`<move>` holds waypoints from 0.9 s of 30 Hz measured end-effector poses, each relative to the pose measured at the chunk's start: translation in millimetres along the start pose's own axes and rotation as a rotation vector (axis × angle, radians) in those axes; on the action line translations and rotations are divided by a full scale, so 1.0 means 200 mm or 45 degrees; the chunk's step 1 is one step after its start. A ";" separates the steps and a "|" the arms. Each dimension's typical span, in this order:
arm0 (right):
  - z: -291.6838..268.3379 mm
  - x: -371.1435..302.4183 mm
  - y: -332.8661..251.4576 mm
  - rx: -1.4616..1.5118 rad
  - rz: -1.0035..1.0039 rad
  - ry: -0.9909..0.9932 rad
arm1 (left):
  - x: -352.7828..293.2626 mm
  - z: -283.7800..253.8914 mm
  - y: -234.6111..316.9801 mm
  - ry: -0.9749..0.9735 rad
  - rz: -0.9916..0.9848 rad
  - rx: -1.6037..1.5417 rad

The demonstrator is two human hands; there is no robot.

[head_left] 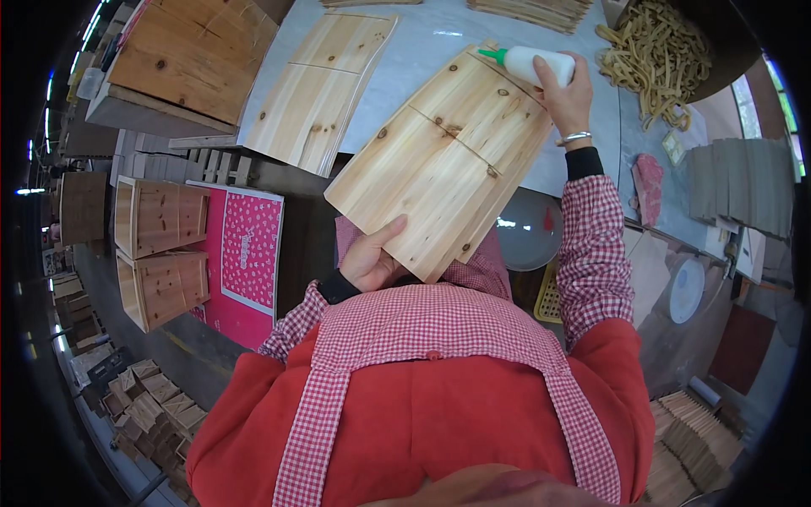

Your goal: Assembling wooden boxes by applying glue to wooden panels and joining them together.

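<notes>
My left hand [373, 257] grips the near edge of a light wooden panel [422, 173], its thumb on top and the other fingers hidden underneath. The panel has knots and a groove across it, and it lies slanted, its far end over the table. Another board edge shows beneath its right side. In my right hand [568, 91] is a white glue bottle [541, 66], tipped sideways. Its green nozzle points left, close to the panel's far end. Whether glue is coming out is too small to see.
A second grooved wooden panel [317, 93] lies left on the pale table [439, 38]. Wooden boxes [169, 215] stand farther left beside a pink patterned sheet [251, 245]. A round container [733, 42] with tan strips sits at the far right, near stacked grey boards [739, 186].
</notes>
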State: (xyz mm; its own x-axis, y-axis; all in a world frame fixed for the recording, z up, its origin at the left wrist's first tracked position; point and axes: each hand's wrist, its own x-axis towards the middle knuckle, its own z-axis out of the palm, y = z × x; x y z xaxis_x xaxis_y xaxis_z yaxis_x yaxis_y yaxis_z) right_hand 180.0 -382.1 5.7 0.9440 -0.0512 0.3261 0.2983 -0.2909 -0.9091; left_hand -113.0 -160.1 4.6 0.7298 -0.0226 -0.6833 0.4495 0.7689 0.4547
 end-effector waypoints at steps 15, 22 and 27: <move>-0.20 0.04 -0.05 -0.441 -0.461 -0.170 | 0.06 -0.02 0.00 -0.029 -0.042 -0.076; -0.48 -0.09 -0.08 -0.564 -0.460 -0.129 | 0.13 -0.01 0.01 -0.071 -0.070 -0.102; -0.40 -0.21 -0.17 -0.371 -0.240 -0.020 | 0.18 0.04 0.01 -0.098 -0.058 -0.082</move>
State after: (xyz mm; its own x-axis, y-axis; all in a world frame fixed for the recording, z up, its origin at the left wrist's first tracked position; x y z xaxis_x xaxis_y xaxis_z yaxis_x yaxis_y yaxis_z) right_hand 119.0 -446.1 43.3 0.8787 0.0435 0.4754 0.4171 -0.5546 -0.7201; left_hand -81.5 -165.2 -13.9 0.7478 -0.1058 -0.6554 0.4512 0.8052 0.3848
